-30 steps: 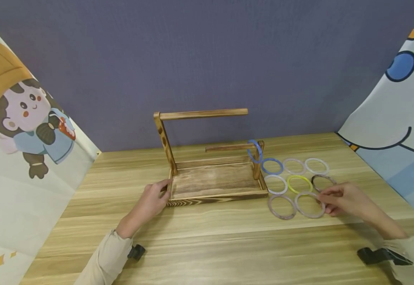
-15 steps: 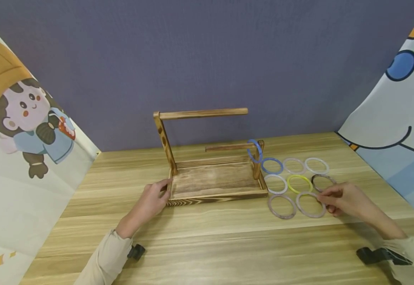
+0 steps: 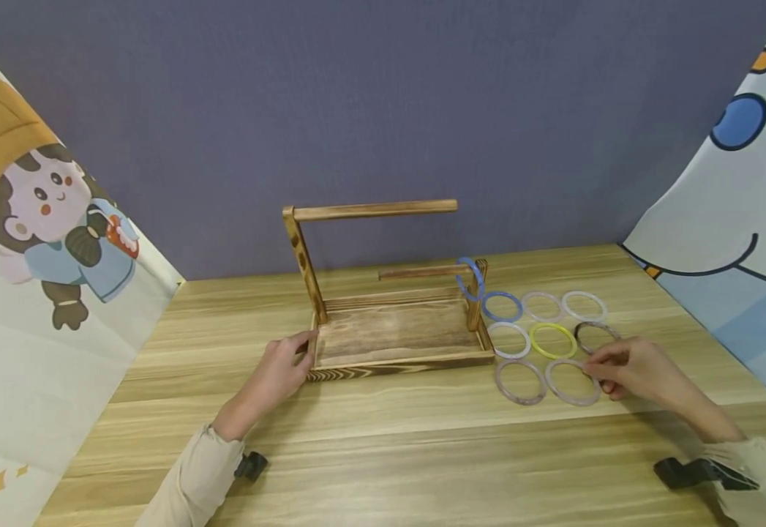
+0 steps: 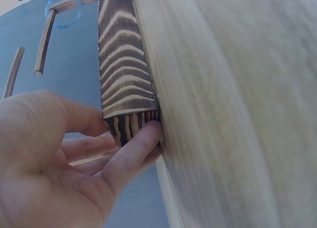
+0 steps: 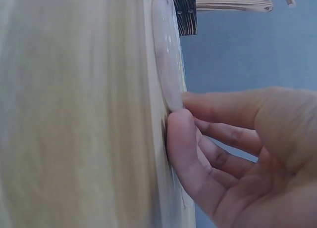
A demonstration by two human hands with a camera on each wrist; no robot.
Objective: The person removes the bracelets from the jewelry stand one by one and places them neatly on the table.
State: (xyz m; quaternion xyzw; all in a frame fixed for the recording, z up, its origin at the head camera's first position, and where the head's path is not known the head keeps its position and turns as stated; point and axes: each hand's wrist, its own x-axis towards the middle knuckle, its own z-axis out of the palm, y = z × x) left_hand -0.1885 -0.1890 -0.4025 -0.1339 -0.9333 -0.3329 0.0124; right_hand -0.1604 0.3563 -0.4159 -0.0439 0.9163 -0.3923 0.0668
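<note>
In the head view a wooden bracelet stand [image 3: 396, 364] has a shallow tray, a tall arm on its left and a lower arm on its right. My left hand [image 3: 280, 373] grips the stand's left end, its thumb and fingers around the corner in the left wrist view. A blue bangle [image 3: 480, 287] hangs on the lower arm. At the right, my right hand [image 3: 639, 372] pinches the right edge of a pale translucent bangle [image 3: 575, 402] between thumb and fingertips. That bangle [image 5: 167, 55] lies almost flat at the tabletop in the right wrist view.
Several bangles lie in rows right of the stand, among them a yellow bangle [image 3: 554, 356], a dark bangle [image 3: 577, 338], a second blue bangle [image 3: 502, 320] and a mauve bangle [image 3: 521, 402]. A grey-blue partition [image 3: 383, 110] rises behind the wooden table [image 3: 383, 454].
The pale bangle in my right hand has shifted only slightly, its far edge a little nearer to me. My left hand and the stand keep their place.
</note>
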